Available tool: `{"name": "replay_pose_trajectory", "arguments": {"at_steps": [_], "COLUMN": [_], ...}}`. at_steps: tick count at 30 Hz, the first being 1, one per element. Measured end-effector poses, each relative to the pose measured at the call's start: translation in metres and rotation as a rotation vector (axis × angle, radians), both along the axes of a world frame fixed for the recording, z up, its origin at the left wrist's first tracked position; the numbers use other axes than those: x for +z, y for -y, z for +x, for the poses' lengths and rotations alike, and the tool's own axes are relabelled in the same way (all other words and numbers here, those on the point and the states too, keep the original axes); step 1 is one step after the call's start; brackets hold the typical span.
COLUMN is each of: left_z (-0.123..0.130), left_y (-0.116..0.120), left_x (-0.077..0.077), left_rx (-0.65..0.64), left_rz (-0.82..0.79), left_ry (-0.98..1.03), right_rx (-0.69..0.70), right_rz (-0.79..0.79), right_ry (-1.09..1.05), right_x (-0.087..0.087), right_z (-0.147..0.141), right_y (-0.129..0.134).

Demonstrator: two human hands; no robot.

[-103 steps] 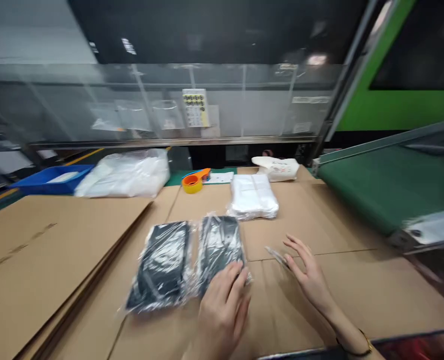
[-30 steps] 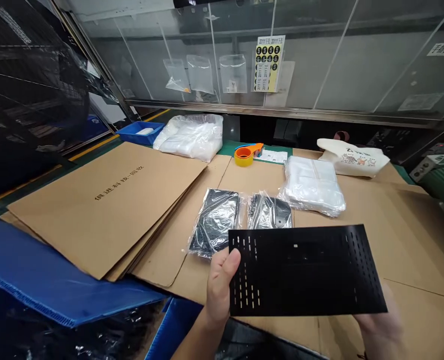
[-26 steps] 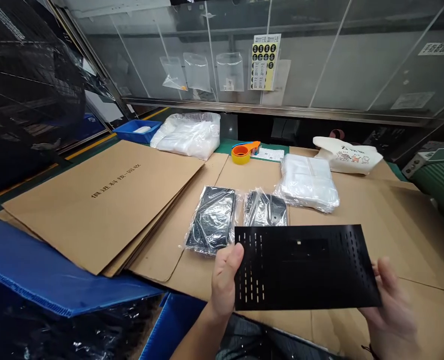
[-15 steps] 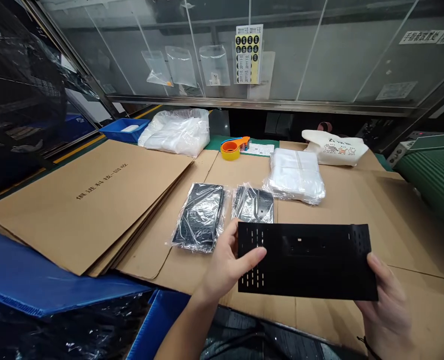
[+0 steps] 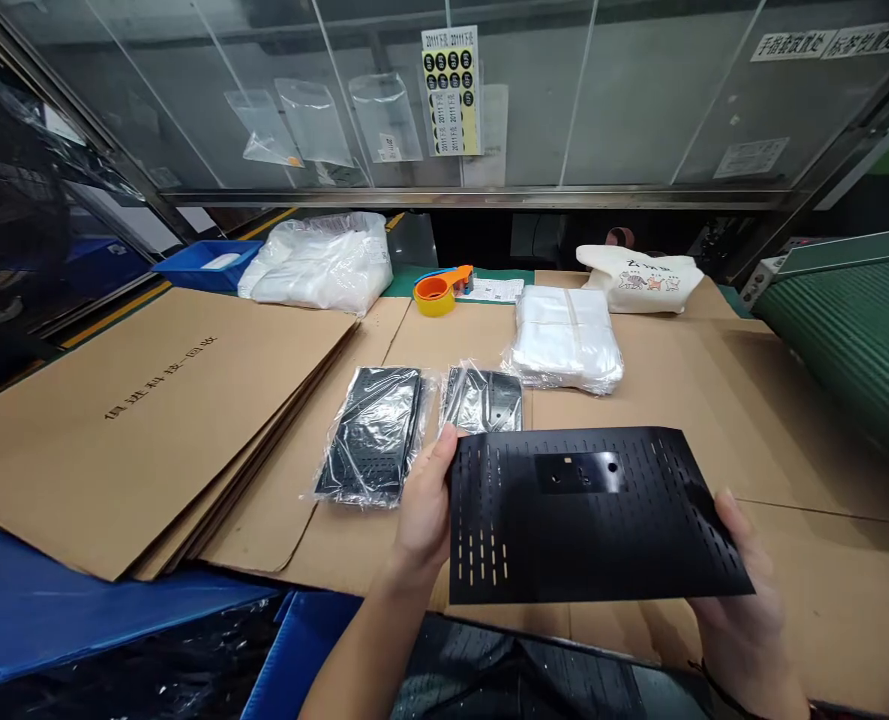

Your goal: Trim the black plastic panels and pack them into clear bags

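A flat black slotted panel (image 5: 564, 530) is held up in front of me, with rows of small slots and a glossy rectangle with holes near its upper edge. My left hand (image 5: 425, 500) grips its left side, thumb at the top corner. At the right edge, my right hand (image 5: 744, 590) is closed on it, with most fingers hidden beneath. Just behind the panel lie two black pieces in clear plastic: one bagged stack (image 5: 373, 435) on the left and another bagged piece (image 5: 483, 398), partly covered by the panel.
Cardboard sheets (image 5: 166, 400) are stacked at left, over a blue bin edge (image 5: 114, 610). Behind are a tape dispenser (image 5: 438, 292), a bundle of clear bags (image 5: 564, 340), a plastic-wrapped pack (image 5: 320, 265), a blue tray (image 5: 208, 268) and a white pouch (image 5: 639, 280). A green conveyor (image 5: 856, 330) runs at right.
The panel has been tilted, so more of its face and its slots show. Both hands still hold it. The whole view has shifted, with the table items lying further left.
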State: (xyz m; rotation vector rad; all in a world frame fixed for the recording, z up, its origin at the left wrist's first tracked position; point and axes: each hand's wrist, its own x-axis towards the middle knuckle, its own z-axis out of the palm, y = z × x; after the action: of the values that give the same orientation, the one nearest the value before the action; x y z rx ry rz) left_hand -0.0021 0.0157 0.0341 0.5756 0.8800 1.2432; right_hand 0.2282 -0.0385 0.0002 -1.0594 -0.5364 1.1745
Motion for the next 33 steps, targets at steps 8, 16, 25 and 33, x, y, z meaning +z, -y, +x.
{"name": "replay_pose_trajectory", "arguments": {"at_steps": [8,16,25,33], "left_z": [0.005,0.012,-0.005,-0.016], "left_y": [0.001,0.001,-0.010,-0.012], "left_x": [-0.009,-0.015,-0.028,-0.033], "left_rx": [-0.081,-0.115,-0.025,0.059], "left_rz": [0.139,0.205,0.257,0.434], "left_ry": [0.042,0.060,-0.323,-0.568], "right_rx": [-0.064,-0.167,-0.077,0.112], "right_rz": [-0.021,-0.078,0.106,0.343], "right_ry": [-0.126,-0.185,-0.085,0.497], "right_x": [-0.006,-0.012,-0.001,-0.003], "right_z": [0.002,0.003,-0.007,-0.003], "right_y": [-0.003,-0.004,-0.002,0.007]}}
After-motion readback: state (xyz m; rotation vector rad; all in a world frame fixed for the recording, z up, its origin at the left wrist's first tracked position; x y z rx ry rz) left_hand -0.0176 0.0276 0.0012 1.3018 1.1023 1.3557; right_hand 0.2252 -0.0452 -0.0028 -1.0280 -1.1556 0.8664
